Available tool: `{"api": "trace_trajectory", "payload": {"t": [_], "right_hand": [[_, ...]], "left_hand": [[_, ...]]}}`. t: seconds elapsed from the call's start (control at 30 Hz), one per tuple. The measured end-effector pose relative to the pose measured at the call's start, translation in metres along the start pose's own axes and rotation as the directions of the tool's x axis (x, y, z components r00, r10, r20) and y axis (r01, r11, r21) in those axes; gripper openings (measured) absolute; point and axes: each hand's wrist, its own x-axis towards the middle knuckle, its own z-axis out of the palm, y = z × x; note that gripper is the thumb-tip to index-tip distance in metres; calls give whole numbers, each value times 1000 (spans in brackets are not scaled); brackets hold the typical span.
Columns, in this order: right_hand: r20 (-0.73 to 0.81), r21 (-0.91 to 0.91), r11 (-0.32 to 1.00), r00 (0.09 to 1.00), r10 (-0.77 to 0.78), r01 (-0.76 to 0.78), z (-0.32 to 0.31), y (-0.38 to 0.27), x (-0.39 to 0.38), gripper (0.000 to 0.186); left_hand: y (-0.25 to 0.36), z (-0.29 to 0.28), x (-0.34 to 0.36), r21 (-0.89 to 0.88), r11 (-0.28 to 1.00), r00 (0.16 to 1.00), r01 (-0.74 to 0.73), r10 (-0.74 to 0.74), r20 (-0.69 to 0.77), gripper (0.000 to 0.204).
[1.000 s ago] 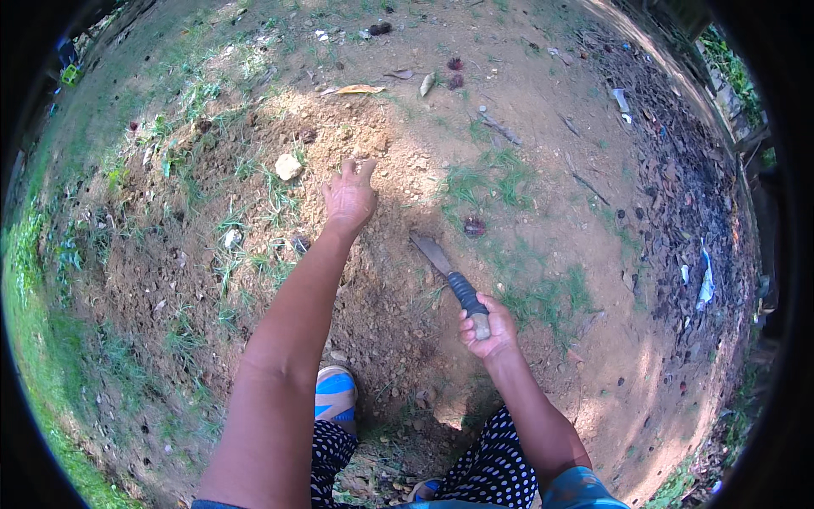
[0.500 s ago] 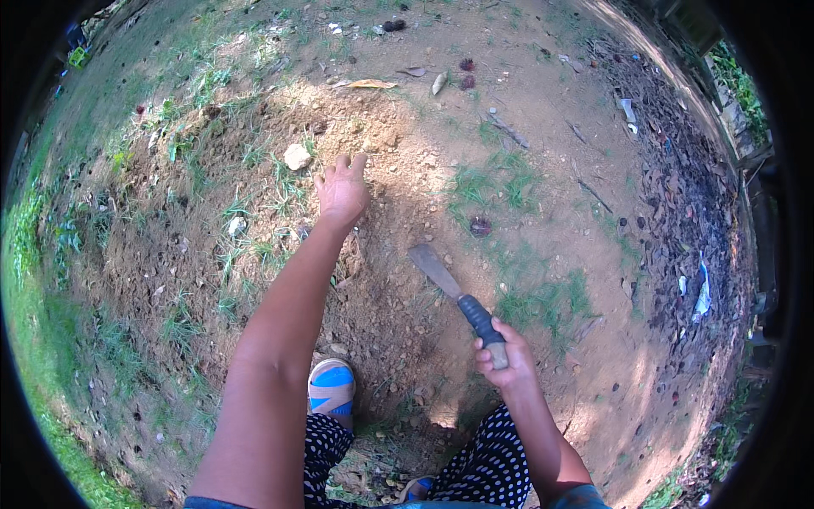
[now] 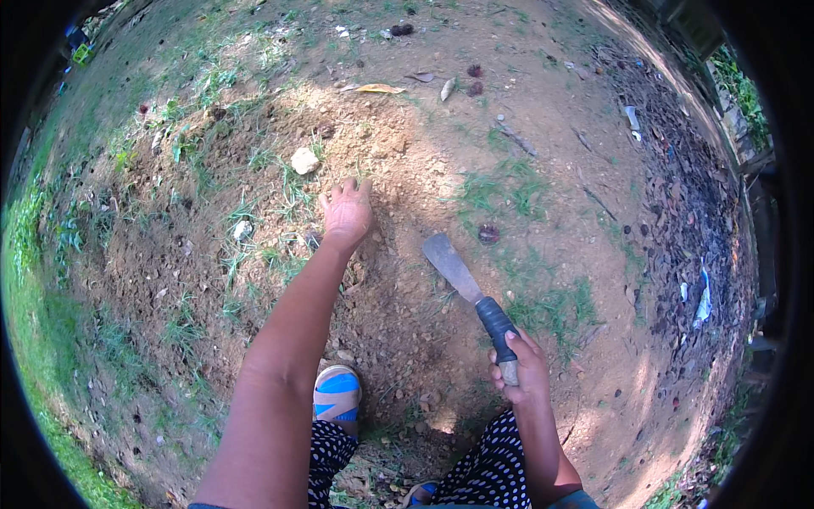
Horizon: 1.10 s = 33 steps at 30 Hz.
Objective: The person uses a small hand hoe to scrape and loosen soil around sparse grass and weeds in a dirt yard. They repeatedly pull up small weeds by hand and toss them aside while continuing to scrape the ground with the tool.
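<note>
My left hand (image 3: 348, 214) reaches forward over the loose brown soil (image 3: 381, 161), palm down, its fingers spread and holding nothing. Whether the fingertips touch the dirt I cannot tell. A pale stone (image 3: 304, 160) lies just beyond it to the left. In my right hand (image 3: 522, 366) is a flat-bladed digging knife (image 3: 454, 268), gripped by its handle, which is bound in black tape with a bare wooden end. The broad worn blade points forward and left, over the ground right of my left hand.
Grass tufts (image 3: 555, 307) grow right of the blade. A dark reddish husk (image 3: 488, 233) and a yellow-brown leaf (image 3: 379, 88) lie on the dirt. Dark leaf litter with a white plastic scrap (image 3: 703, 297) runs along the right. My sandalled foot (image 3: 337, 392) stands close below.
My left hand has drawn back slightly toward me, fingers still spread. The knife in my right hand has shifted a little right and now looks larger.
</note>
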Motion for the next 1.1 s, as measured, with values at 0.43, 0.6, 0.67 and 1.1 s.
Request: {"api": "trace_trajectory", "payload": {"t": [0.43,0.6,0.67,1.1], "right_hand": [[190,-815,325,751,-632,480,54,26,60,45],[-99,-237,968,988,-115,89,-11,13,-28,41],[-134,-42,999,991,-14,8,-47,12,-67,36],[182,-711,509,826,-533,485,-36,66,-15,47]], "left_hand": [[27,27,-20,-53,995,996,-86,87,30,48],[18,26,-27,38,995,988,-92,87,131,39],[28,26,-28,39,993,980,-107,99,173,37],[94,42,-55,-65,957,895,-283,288,340,36]]}}
